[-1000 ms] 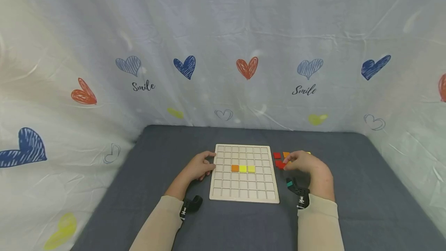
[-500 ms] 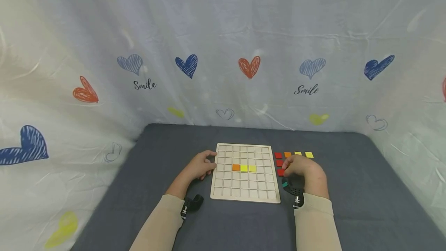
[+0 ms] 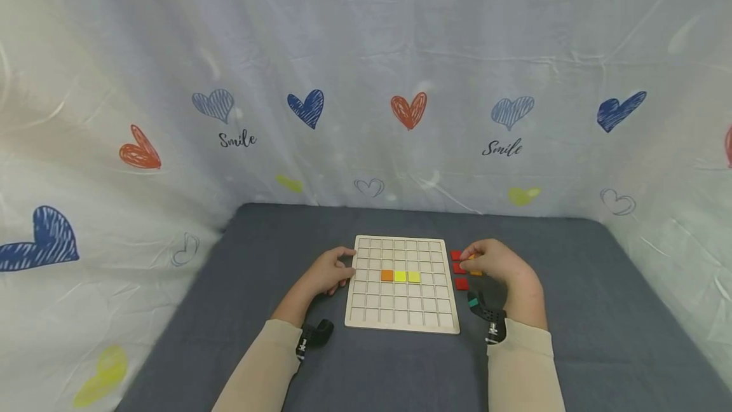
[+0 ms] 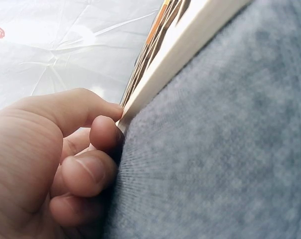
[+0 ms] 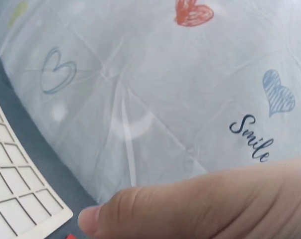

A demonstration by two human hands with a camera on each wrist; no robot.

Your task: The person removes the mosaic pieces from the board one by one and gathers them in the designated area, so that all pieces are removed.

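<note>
A pale wooden grid board (image 3: 394, 310) lies on the table, with an orange tile (image 3: 387, 275) and two yellow tiles (image 3: 406, 276) side by side in one row. At its left edge, my left hand (image 3: 328, 271) touches the side with thumb and index finger, while the other fingers curl loosely below, as the left wrist view shows. My right hand (image 3: 500, 262) is beyond the board's right edge, fingertips right at a column of three red tiles (image 3: 461, 283). Orange tiles (image 3: 476, 273) show partly under it. Whether it pinches a tile I cannot tell.
A dark grey cloth (image 3: 394, 367) covers the table. Behind and at both sides hangs a pale curtain (image 3: 354, 49) printed with hearts. Black wrist straps with cameras (image 3: 496, 326) sit at both cuffs.
The right hand came nearer to the nearest red tile, then moved back away to the upper tiles, covering the yellow ones again. The left hand stays at the board's edge.
</note>
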